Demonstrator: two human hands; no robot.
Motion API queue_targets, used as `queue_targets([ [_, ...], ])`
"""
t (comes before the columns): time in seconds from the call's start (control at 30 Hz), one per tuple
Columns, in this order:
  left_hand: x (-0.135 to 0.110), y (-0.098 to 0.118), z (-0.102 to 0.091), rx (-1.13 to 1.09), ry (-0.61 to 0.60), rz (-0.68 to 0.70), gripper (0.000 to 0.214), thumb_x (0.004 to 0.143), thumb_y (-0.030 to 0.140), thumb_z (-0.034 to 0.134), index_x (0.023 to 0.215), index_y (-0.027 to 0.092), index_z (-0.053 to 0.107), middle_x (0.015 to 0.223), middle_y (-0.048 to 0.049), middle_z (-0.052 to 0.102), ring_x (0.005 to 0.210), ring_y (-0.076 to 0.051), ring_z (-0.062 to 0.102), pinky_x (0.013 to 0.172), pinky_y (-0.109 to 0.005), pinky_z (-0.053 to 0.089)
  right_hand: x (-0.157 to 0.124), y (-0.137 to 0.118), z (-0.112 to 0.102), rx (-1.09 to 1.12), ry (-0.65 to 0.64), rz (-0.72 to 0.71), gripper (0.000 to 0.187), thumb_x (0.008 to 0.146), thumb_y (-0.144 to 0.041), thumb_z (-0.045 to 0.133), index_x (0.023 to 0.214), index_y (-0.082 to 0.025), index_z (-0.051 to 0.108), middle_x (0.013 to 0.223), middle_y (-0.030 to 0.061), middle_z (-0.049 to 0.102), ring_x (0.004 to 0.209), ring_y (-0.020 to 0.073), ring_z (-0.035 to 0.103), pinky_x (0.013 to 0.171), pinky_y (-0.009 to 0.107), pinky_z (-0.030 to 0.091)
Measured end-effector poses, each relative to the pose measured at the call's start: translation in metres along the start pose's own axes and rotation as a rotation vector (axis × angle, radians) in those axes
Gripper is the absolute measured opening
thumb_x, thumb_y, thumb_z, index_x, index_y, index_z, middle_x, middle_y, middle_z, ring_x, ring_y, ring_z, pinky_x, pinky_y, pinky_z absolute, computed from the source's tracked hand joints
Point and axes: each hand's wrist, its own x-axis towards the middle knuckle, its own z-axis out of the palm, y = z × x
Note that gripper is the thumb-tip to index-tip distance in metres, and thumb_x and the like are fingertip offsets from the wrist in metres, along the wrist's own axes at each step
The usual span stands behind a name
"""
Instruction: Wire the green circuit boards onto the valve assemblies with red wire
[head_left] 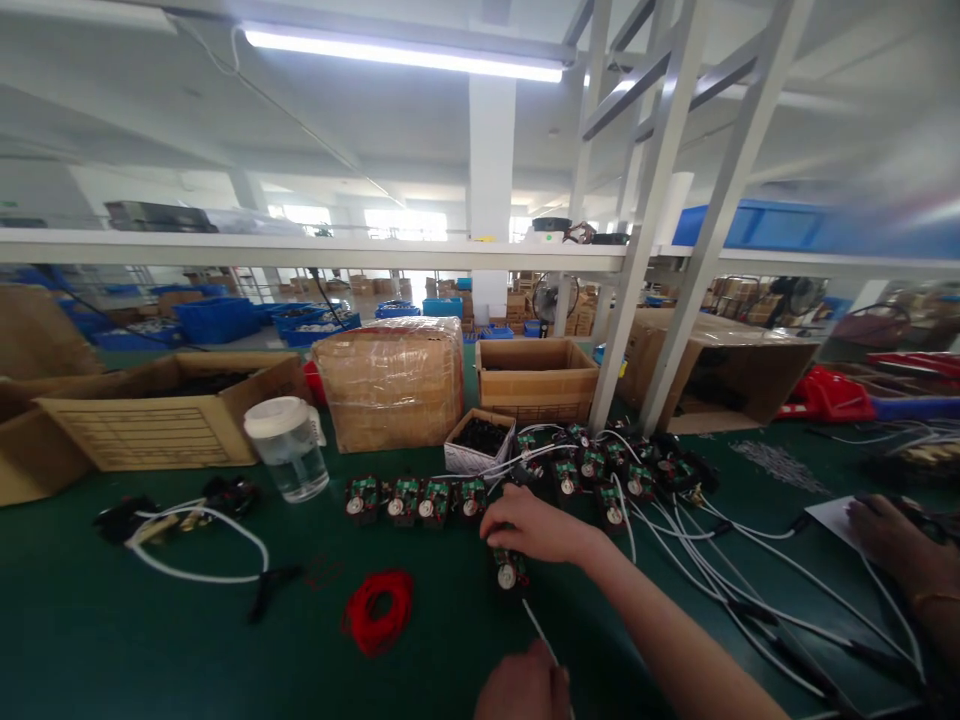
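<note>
The right hand [516, 525] pinches a little green part [507, 575] over the middle of the green desk [285, 670]. The left hand [523, 688] pinches a white wire [538, 630]. Brown boxes [390, 390] stand behind. A long light [405, 53] shines overhead.

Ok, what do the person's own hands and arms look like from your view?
Both are ungloved. The right hand is slim, with no ring or bracelet that I can make out; its forearm is bare as far as it shows, no sleeve visible. The left hand is blurred and cut off by the bottom edge.
</note>
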Motion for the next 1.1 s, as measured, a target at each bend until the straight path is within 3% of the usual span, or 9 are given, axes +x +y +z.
queue_targets([
  [0.2,-0.004,0.045,-0.004,0.215,0.071,-0.007,0.035,0.092,0.021,0.044,0.118,0.012,0.066,0.113,-0.0214,0.074,0.106,-0.038,0.070,0.086,-0.050,0.054,-0.007,-0.007,0.023,-0.015,0.104,0.005,0.008,0.096,-0.028,0.063,0.096,-0.023,0.069,0.097,0.0017,0.070,0.101,0.0212,0.055,0.098,0.040,0.038],
  [0.3,-0.008,0.035,-0.002,0.280,0.021,0.061,0.032,0.091,0.023,0.047,0.114,0.015,0.068,0.113,-0.0176,0.074,0.105,-0.036,0.071,0.086,-0.046,0.056,-0.024,-0.002,0.032,-0.001,0.202,0.081,0.014,0.100,-0.028,0.054,0.105,-0.026,0.067,0.104,0.0024,0.069,0.102,0.0215,0.058,0.098,0.041,0.040],
  [0.4,-0.011,0.004,0.011,0.262,0.107,0.168,0.025,0.090,0.026,0.051,0.105,0.021,0.070,0.103,-0.0109,0.076,0.095,-0.030,0.073,0.079,-0.039,0.058,-0.041,0.003,0.040,0.053,0.235,0.115,0.024,0.102,-0.030,0.048,0.121,-0.028,0.063,0.119,0.0050,0.066,0.113,0.0230,0.058,0.101,0.041,0.042],
  [0.53,-0.014,-0.035,0.027,0.227,0.592,0.240,0.019,0.088,0.017,0.056,0.098,0.026,0.069,0.095,-0.0059,0.073,0.090,-0.023,0.071,0.079,-0.031,0.057,-0.061,0.006,0.055,0.103,0.282,0.178,0.041,0.099,-0.031,0.052,0.139,-0.030,0.049,0.140,0.0063,0.052,0.131,0.0236,0.048,0.111,0.042,0.037],
  [0.6,-0.013,-0.040,0.023,0.245,0.893,0.227,0.035,0.086,0.010,0.056,0.117,0.024,0.065,0.111,-0.0096,0.070,0.106,-0.026,0.067,0.092,-0.038,0.055,-0.072,0.005,0.067,0.110,0.338,0.242,0.048,0.097,-0.032,0.054,0.143,-0.026,0.043,0.142,0.0085,0.048,0.130,0.0236,0.048,0.112,0.041,0.038],
  [0.67,-0.010,-0.038,0.012,0.271,1.021,0.222,0.064,0.080,0.005,0.060,0.141,0.023,0.050,0.135,-0.0126,0.059,0.125,-0.031,0.056,0.104,-0.049,0.049,-0.082,0.004,0.080,0.099,0.366,0.326,0.046,0.095,-0.030,0.054,0.140,-0.022,0.046,0.132,0.0107,0.052,0.120,0.0237,0.055,0.106,0.039,0.043],
  [0.77,-0.002,-0.027,-0.011,0.298,0.880,0.277,0.090,0.070,-0.002,0.064,0.151,0.028,0.037,0.154,-0.0084,0.045,0.137,-0.034,0.044,0.113,-0.057,0.041,-0.095,0.002,0.094,0.029,0.284,0.421,0.028,0.090,-0.023,0.056,0.117,-0.019,0.059,0.111,0.0097,0.059,0.102,0.0244,0.060,0.091,0.039,0.049],
  [0.93,0.010,-0.023,-0.034,0.266,0.707,0.358,0.077,0.075,-0.005,0.058,0.144,0.027,0.047,0.147,-0.0054,0.054,0.132,-0.029,0.050,0.116,-0.051,0.041,-0.102,0.008,0.091,-0.132,0.127,0.472,0.013,0.085,-0.010,0.055,0.090,-0.020,0.062,0.092,0.0058,0.062,0.085,0.0226,0.061,0.077,0.035,0.048],
  [1.1,0.015,-0.028,-0.040,0.243,0.659,0.433,0.074,0.074,-0.006,0.056,0.140,0.026,0.051,0.141,-0.0047,0.058,0.130,-0.026,0.052,0.116,-0.045,0.043,-0.090,0.025,0.084,-0.390,0.195,0.453,0.013,0.092,-0.012,0.054,0.085,-0.020,0.062,0.087,0.0063,0.063,0.081,0.0257,0.061,0.075,0.038,0.045],
])
